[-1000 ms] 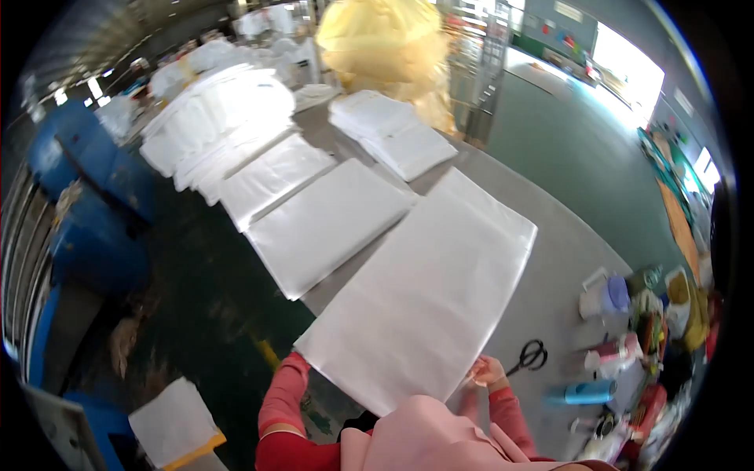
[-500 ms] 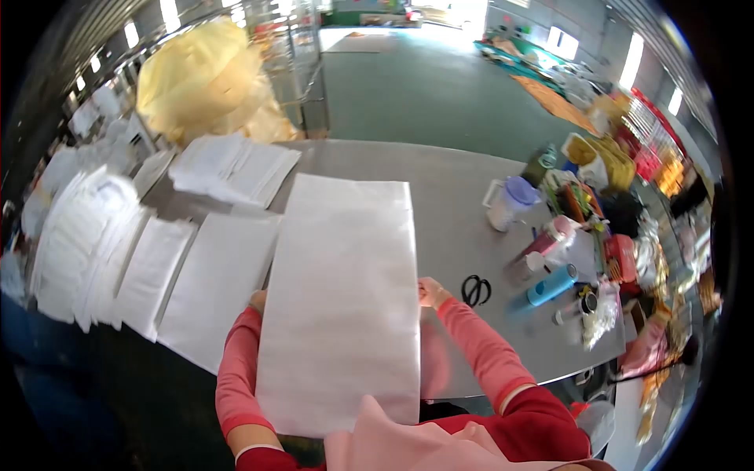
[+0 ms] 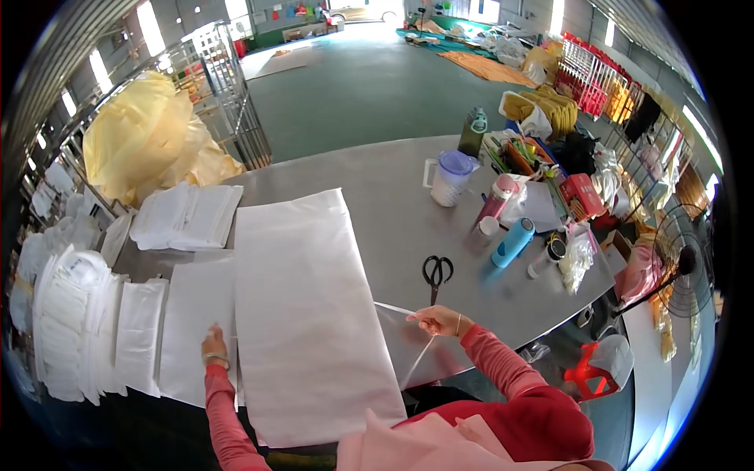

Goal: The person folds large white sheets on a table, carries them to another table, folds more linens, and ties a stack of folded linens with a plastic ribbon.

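Observation:
A large white sheet stack lies lengthwise in front of me, its near end at the pink apron. On its right, my right hand pinches a thin white strip that runs to the stack's edge and also hangs down. My left hand is left of the stack, over another flat white stack; whether its fingers hold anything is not clear. Black scissors lie just beyond my right hand. Further left are a narrower white stack and a fanned white pile.
Folded white sheets lie at the back left of the grey table. On the right stand a lidded jug, a pink bottle, a blue bottle and a red box. A fan is at far right.
The view has turned right. My right hand has moved away from the large stack's edge, with a white strip now showing in it. My left hand has come off the stack's left edge.

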Available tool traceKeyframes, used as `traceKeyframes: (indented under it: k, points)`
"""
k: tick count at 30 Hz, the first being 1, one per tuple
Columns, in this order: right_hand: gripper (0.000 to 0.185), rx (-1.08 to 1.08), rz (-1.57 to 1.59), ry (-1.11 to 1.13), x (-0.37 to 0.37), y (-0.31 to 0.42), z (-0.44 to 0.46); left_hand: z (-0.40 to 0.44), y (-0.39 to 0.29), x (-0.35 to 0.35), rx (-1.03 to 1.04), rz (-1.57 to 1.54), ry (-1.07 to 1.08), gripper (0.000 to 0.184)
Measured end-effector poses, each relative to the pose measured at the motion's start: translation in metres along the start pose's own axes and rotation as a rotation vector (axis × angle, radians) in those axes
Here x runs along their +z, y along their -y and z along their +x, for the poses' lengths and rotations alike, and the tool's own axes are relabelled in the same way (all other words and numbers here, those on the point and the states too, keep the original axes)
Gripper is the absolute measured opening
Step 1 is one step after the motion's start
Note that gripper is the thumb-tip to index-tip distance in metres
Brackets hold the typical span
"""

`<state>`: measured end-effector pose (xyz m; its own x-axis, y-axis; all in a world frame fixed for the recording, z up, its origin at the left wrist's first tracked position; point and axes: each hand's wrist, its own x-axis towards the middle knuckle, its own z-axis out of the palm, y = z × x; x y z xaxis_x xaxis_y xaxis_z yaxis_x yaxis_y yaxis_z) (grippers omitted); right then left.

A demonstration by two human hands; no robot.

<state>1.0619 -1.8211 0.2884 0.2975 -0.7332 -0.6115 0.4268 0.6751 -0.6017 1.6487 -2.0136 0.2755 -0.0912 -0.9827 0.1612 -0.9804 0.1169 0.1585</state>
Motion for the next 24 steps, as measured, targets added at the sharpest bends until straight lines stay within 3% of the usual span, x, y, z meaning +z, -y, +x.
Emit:
traceKeyframes:
  k: [2, 3, 6, 8, 14, 17, 19, 21, 24]
  points:
    - [0.026, -0.019, -0.008, 0.012, -0.014, -0.016, -0.01, -0.004, -0.028, -0.04, -0.25, -0.463, -0.034, 0.03]
    - [0.026, -0.021, -0.041, 0.019, -0.016, -0.018, -0.017, 0.002, -0.01, -0.037, -0.233, -0.592, 0.24, 0.034]
    - [0.027, -0.04, -0.123, 0.046, -0.028, -0.021, -0.029, -0.026, -0.067, -0.117, -0.81, -1.517, 0.18, 0.042]
    - [0.028, -0.039, -0.157, 0.063, -0.037, -0.026, -0.031, -0.032, -0.037, -0.138, -0.655, -1.908, 0.132, 0.047]
    - [0.027, 0.009, -0.354, 0.066, -0.058, -0.024, -0.036, -0.091, -0.024, -0.228, -0.52, -1.764, -0.356, 0.052]
    - [0.026, -0.017, -0.496, 0.136, -0.094, -0.041, -0.022, -0.14, -0.042, -0.22, -0.706, -1.564, -0.511, 0.054]
    - [0.03, 0.014, -0.521, 0.171, -0.117, -0.054, -0.02, -0.182, -0.076, -0.204, -0.669, -1.305, -0.449, 0.057]
    - [0.032, 0.0, -0.651, 0.258, -0.134, -0.063, -0.02, -0.213, -0.127, -0.191, -0.796, -1.047, -0.392, 0.057]
    - [0.039, 0.009, -0.855, 0.336, -0.151, -0.081, -0.018, -0.274, -0.16, -0.155, -0.823, -0.98, -0.302, 0.049]
